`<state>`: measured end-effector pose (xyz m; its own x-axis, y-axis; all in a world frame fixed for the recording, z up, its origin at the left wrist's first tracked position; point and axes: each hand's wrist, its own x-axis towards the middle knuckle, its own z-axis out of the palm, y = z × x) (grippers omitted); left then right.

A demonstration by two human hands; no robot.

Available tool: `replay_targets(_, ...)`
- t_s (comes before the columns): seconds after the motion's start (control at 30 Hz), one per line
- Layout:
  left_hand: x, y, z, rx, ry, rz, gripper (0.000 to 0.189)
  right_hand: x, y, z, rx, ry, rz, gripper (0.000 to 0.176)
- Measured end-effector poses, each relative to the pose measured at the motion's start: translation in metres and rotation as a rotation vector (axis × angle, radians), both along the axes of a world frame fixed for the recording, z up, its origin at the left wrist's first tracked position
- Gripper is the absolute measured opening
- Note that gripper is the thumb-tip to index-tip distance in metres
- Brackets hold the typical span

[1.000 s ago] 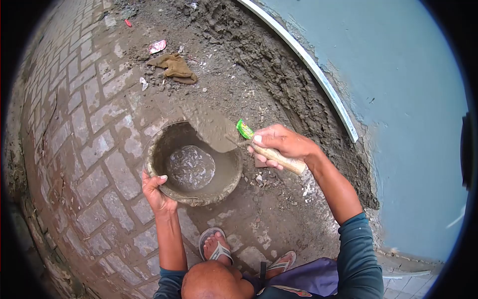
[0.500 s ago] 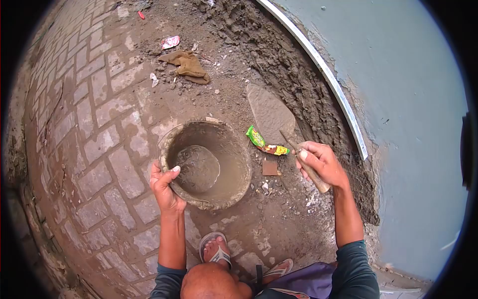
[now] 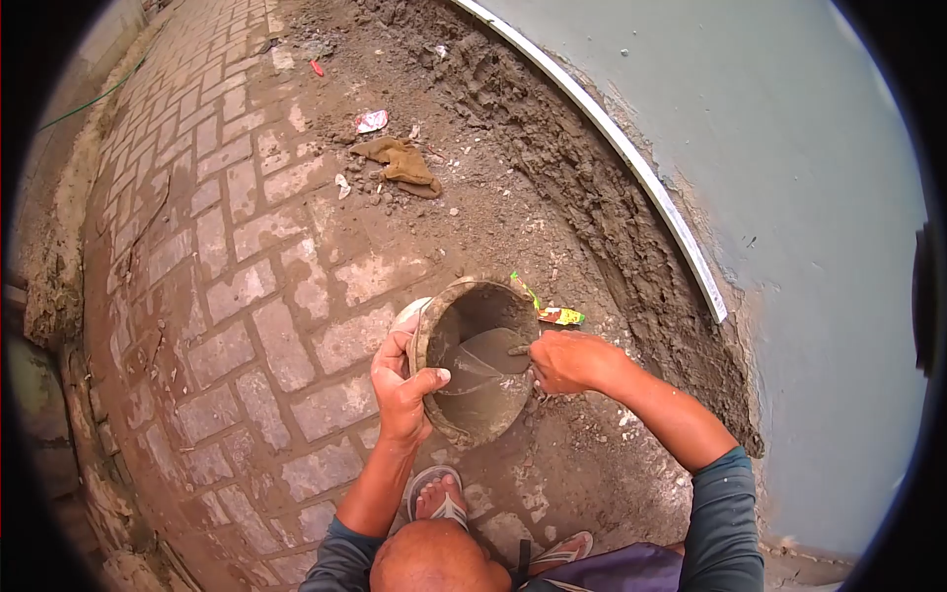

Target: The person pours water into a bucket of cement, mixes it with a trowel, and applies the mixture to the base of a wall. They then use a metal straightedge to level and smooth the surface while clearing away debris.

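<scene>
A mud-caked bucket [image 3: 428, 321] is tilted in front of me, its mouth toward me, with grey wet mortar inside. My left hand [image 3: 402, 387] is closed on its left rim, the thumb over the edge. My right hand [image 3: 574, 361] is closed around the handle of a trowel, at the bucket's right side. The pointed trowel blade [image 3: 496, 352] lies inside the bucket, against the wet mortar; most of the handle is hidden by my fingers. Just beyond my right hand is a green and yellow snack wrapper [image 3: 560, 316], partly covered by the bucket.
A crumpled brown cloth [image 3: 402, 166] and a red-and-white wrapper [image 3: 371, 121] lie on the ground ahead. Brick paving [image 3: 237, 296] spans the left. On the right, a long pale straightedge [image 3: 631, 163] runs between rough mortar [image 3: 582, 168] and a smooth grey wall [image 3: 789, 197].
The trowel has moved left from beside the bucket into it. The bucket has shifted right and tilted, with my left hand still on its rim. The view has turned slightly.
</scene>
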<state>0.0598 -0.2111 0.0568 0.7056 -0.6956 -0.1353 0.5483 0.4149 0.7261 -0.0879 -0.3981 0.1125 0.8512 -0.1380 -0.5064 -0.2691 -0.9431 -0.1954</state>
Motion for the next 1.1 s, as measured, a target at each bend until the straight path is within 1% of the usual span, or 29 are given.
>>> replay_targets(0.03, -0.002, 0.001, 0.001, -0.01, 0.029, -0.008, 0.036, -0.004, -0.009, -0.008, 0.076, 0.074, -0.005, 0.024)
replay_targets(0.07, -0.002, 0.001, 0.001, -0.02, 0.055, -0.014, 0.035, -0.008, -0.012, -0.014, 0.074, 0.078, -0.002, 0.024)
replay_targets(0.13, 0.001, -0.001, -0.005, -0.051, 0.08, -0.023, 0.034, -0.012, -0.008, -0.018, 0.654, 0.327, -0.373, 0.035)
replay_targets(0.17, 0.003, -0.002, -0.009, -0.082, 0.101, -0.034, 0.033, -0.018, 0.0, -0.024, 0.736, 0.293, -0.458, 0.039)
replay_targets(0.2, 0.006, -0.001, -0.013, -0.082, 0.107, -0.033, 0.033, -0.022, 0.006, -0.028, 0.735, 0.299, -0.459, 0.039)
replay_targets(0.27, 0.016, 0.002, -0.024, 0.013, 0.228, -0.003, 0.035, -0.026, 0.013, -0.033, 0.911, 0.162, -0.641, 0.04)
replay_targets(0.3, 0.023, 0.005, -0.034, -0.003, 0.246, -0.004, 0.037, -0.022, 0.016, -0.033, 0.884, 0.138, -0.662, 0.039)
replay_targets(0.33, 0.03, 0.007, -0.041, -0.002, 0.254, -0.012, 0.037, -0.016, 0.016, -0.031, 0.883, 0.142, -0.673, 0.039)
replay_targets(0.4, 0.047, 0.01, -0.053, -0.102, 0.347, 0.075, 0.041, 0.002, 0.012, -0.024, 0.826, 0.081, -0.628, 0.036)
replay_targets(0.43, 0.054, 0.013, -0.061, -0.134, 0.371, 0.122, 0.047, 0.01, 0.008, -0.021, 0.86, 0.05, -0.635, 0.033)
replay_targets(0.47, 0.06, 0.016, -0.067, -0.142, 0.378, 0.123, 0.047, 0.019, 0.001, -0.016, 0.85, 0.054, -0.636, 0.033)
replay_targets(0.53, 0.075, 0.022, -0.069, -0.124, 0.414, 0.198, 0.054, 0.037, -0.013, -0.007, 1.044, -0.022, -0.698, 0.031)
replay_targets(0.57, 0.083, 0.029, -0.085, -0.152, 0.424, 0.199, 0.055, 0.048, -0.024, -0.003, 1.104, -0.065, -0.719, 0.031)
replay_targets(0.6, 0.084, 0.029, -0.088, -0.158, 0.426, 0.196, 0.055, 0.06, -0.038, 0.0, 1.098, -0.067, -0.72, 0.031)
replay_targets(0.67, 0.088, 0.029, -0.091, -0.06, 0.419, 0.261, 0.05, 0.084, -0.07, 0.008, 1.304, -0.182, -0.893, 0.035)
replay_targets(0.73, 0.087, 0.027, -0.09, -0.084, 0.379, 0.239, 0.048, 0.114, -0.112, 0.017, 1.251, -0.331, -0.905, 0.031)
replay_targets(0.8, 0.086, 0.023, -0.089, -0.057, 0.356, 0.278, 0.052, 0.142, -0.175, 0.014, 1.303, -0.471, -0.946, 0.032)
replay_targets(0.87, 0.088, 0.025, -0.094, -0.056, 0.358, 0.269, 0.05, 0.162, -0.23, 0.012, 1.196, -0.671, -1.048, 0.036)
replay_targets(0.93, 0.087, 0.027, -0.091, -0.075, 0.374, 0.255, 0.047, 0.154, -0.223, 0.022, 1.148, -0.704, -1.08, 0.036)
replay_targets(0.97, 0.085, 0.024, -0.087, -0.07, 0.374, 0.259, 0.047, 0.14, -0.205, 0.026, 1.13, -0.703, -1.085, 0.033)
replay_targets(1.0, 0.085, 0.022, -0.081, -0.071, 0.382, 0.267, 0.047, 0.121, -0.187, 0.023, 1.19, -0.707, -1.067, 0.033)
replay_targets(1.03, 0.084, 0.018, -0.074, -0.061, 0.399, 0.275, 0.047, 0.105, -0.16, 0.029, 1.164, -0.692, -1.102, 0.035)
replay_targets(1.1, 0.083, 0.011, -0.067, -0.041, 0.427, 0.269, 0.046, 0.076, -0.116, 0.034, 0.966, -0.591, -1.068, 0.036)
